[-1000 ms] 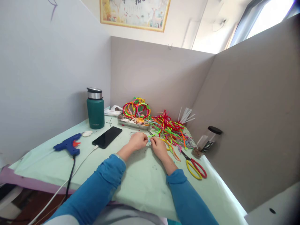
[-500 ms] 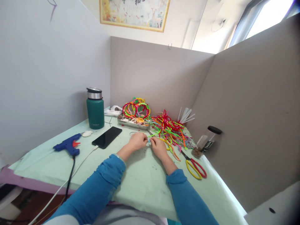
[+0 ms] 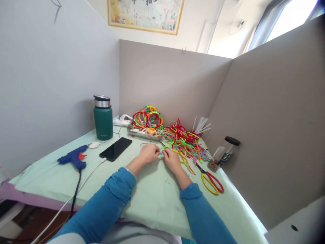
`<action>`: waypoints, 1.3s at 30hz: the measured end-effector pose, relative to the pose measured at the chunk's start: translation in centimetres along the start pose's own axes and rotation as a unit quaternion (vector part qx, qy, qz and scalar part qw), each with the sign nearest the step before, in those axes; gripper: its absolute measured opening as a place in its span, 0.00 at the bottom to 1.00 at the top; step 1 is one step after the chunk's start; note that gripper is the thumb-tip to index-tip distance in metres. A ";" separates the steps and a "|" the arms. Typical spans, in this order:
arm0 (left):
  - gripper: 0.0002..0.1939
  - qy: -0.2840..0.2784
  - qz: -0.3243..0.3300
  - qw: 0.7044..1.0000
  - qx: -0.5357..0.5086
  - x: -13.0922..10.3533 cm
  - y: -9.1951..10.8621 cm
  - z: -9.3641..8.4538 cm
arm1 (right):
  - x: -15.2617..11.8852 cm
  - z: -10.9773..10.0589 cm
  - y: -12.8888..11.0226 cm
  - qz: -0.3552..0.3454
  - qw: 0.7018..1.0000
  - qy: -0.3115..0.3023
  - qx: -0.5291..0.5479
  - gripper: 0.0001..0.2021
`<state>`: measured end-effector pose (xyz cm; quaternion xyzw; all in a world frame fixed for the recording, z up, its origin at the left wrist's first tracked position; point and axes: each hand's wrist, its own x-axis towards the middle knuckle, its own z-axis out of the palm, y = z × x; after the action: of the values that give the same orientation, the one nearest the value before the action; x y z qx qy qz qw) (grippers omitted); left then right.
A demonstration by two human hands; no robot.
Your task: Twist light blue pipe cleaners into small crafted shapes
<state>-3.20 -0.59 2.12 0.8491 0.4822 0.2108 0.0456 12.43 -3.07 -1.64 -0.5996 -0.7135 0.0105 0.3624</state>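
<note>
Over the middle of the table, my left hand (image 3: 149, 153) and my right hand (image 3: 172, 160) are close together, fingertips almost touching. Both are closed in a pinch on a small light blue piece (image 3: 160, 153), which looks like a bit of pipe cleaner; most of it is hidden by the fingers. Just beyond my right hand lies a tangled heap of coloured pipe cleaners (image 3: 181, 135), with several strands reaching towards that hand. Scissors (image 3: 212, 182) with one red and one yellow handle lie to the right of my right wrist.
A metal tray (image 3: 144, 135) holds small pieces, with coloured pipe-cleaner rings (image 3: 147, 118) on it. Left are a phone (image 3: 116, 149) on a white cable, a blue glue gun (image 3: 74, 156) and a green bottle (image 3: 103, 122). A clear black-lidded jar (image 3: 226, 152) stands right. Grey partitions (image 3: 167, 78) enclose the table.
</note>
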 end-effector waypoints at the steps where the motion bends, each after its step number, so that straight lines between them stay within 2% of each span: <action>1: 0.12 0.000 0.000 1.000 0.002 0.0 0.0 0.0 | 0.0 0.0 0.0 0.001 1.000 -0.001 0.000 0.12; 39: 0.11 0.002 -0.002 1.000 -0.011 -0.1 0.2 -0.3 | 0.1 0.1 0.1 -0.004 1.000 0.006 0.011 0.12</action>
<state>-3.20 -0.75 2.38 0.8470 0.4821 0.2175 0.0544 12.49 -2.95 -1.74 -0.5925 -0.7138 0.0128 0.3730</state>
